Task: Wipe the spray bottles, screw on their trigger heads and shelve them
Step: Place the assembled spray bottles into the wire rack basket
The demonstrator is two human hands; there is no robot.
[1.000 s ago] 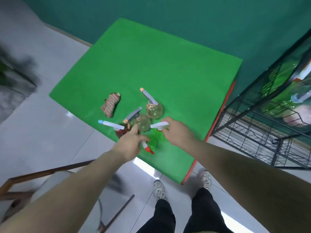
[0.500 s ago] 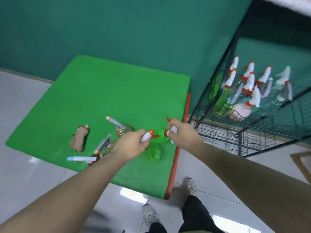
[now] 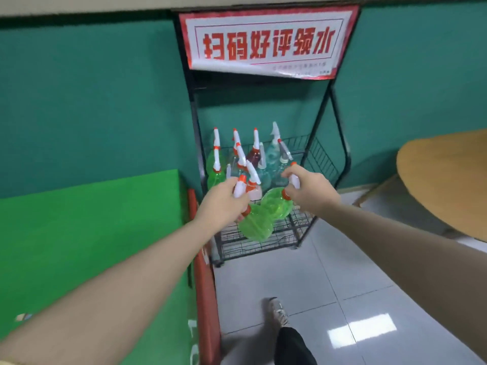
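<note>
The person has turned away from the green table (image 3: 92,233), where a second ago both hands were closing on bottles among the loose ones, and now faces the black wire rack (image 3: 340,143) standing against the teal wall to the table's right. So the pick-up is done and this looks like the shelving step, with both bottles carried at once.

The left hand (image 3: 224,200) is wrapped around the white trigger head of one green spray bottle (image 3: 254,225), which hangs tilted below the fist, its body in front of the rack's lower shelf. The right hand (image 3: 311,192) is curled around the trigger head of a second green spray bottle (image 3: 276,204), just to the right and slightly farther; the two bottle bodies overlap and may be touching, though I cannot tell. Both sit near the cluster of shelved bottles (image 3: 237,159) on the rack's upper basket, not yet set down.

The fingers of both hands are mostly hidden behind the knuckles, so the exact grip is unclear. Motion blur softens the bottles, and I cannot make out whether the heads are fully screwed on. The table is cut off at the left, hiding whatever remains there, and a wooden tabletop (image 3: 448,180) is cropped at the right edge. The red sign (image 3: 266,43) tops the rack.
</note>
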